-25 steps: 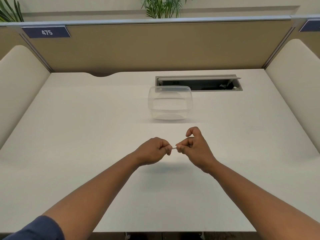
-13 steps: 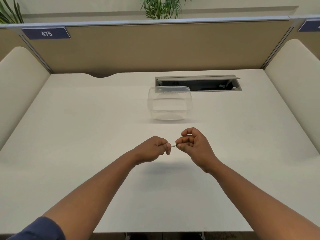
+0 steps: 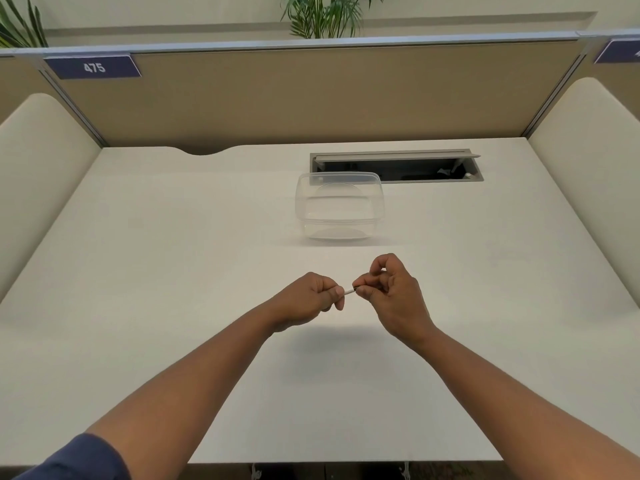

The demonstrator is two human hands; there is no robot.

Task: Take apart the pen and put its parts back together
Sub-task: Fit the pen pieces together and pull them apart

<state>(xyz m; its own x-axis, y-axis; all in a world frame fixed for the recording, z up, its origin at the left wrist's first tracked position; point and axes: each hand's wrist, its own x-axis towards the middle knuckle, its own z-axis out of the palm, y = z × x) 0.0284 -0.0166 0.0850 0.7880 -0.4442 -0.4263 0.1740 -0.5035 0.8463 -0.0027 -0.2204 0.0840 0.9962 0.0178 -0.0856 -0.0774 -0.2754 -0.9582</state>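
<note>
The pen [image 3: 349, 290] sits in the middle of the frame, held up over the worktop [image 3: 173, 271]. The left hand [image 3: 308, 296] is a closed grip around its body. The right hand [image 3: 391, 289] pinches its dark end, probably to twist or pull it. A clear box [image 3: 339, 206] waits higher up, maybe for parts.

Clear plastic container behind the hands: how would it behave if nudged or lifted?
The clear container looks thin-walled and empty, so probably light and easy to slide on the smooth desk. It sits low and wide, so it is unlikely to tip. The walls may flex if squeezed.
</note>
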